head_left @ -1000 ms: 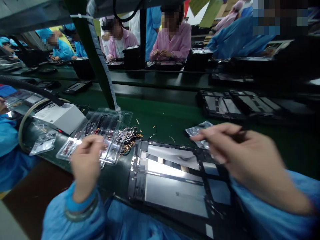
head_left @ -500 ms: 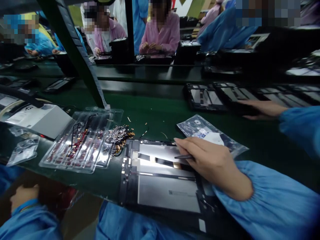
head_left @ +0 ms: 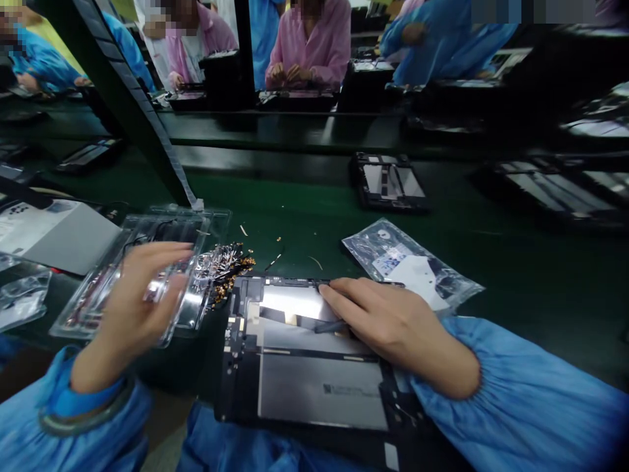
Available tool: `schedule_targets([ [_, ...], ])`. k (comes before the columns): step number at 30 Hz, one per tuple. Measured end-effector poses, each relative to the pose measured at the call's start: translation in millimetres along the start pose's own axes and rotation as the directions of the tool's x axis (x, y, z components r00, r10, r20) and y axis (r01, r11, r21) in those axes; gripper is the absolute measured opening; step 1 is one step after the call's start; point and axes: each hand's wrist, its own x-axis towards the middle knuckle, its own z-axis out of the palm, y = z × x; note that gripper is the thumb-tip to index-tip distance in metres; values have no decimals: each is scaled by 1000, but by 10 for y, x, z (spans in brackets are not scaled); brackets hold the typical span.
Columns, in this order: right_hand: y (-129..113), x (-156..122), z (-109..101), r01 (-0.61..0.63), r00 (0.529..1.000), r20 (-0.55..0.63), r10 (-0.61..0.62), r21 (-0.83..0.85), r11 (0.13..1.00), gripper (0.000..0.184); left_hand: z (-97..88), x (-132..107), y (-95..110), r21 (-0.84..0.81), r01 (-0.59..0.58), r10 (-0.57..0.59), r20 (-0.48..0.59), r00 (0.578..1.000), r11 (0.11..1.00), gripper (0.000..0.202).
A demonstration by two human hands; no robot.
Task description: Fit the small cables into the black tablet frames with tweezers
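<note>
On the bench in front of me lies an opened tablet [head_left: 319, 393], with silvery panels in a black frame. My right hand [head_left: 393, 321] rests over its upper right part, fingertips at the top edge. Held in that hand is a dark, slim pair of tweezers [head_left: 328, 326], pointing left and mostly hidden by the palm. My left hand [head_left: 142, 295], a little blurred, is open above the clear plastic tray [head_left: 78, 321] of small dark red parts, thumb and fingers apart. Beside the tray sits a pile of small black, silver and gold parts [head_left: 223, 269].
A clear bag [head_left: 410, 262] with a white piece lies behind the tablet. Further back stand another opened tablet [head_left: 390, 183] and several more at the right. A slanted green post [head_left: 147, 118] rises behind the tray, near a white box [head_left: 59, 233]. Co-workers sit opposite.
My left hand has come up from the lower left to over the tray. My right fingers have shifted left on the tablet. A co-worker's hand at right is gone, with the tablet it touched.
</note>
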Motion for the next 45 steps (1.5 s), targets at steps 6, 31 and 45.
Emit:
schedule_targets([
  [6,23,9,53,-22,1000,4,22,56,998,45,615,346,554,-305,-439,534,528,661,845,23],
  [31,38,-96,-70,-97,994,57,90,139,986,33,777,344,615,-320,-484,575,556,600,814,36],
  [45,-11,-315,-90,-138,986,99,136,15,990,31,782,278,649,-179,-656,624,559,546,734,38],
])
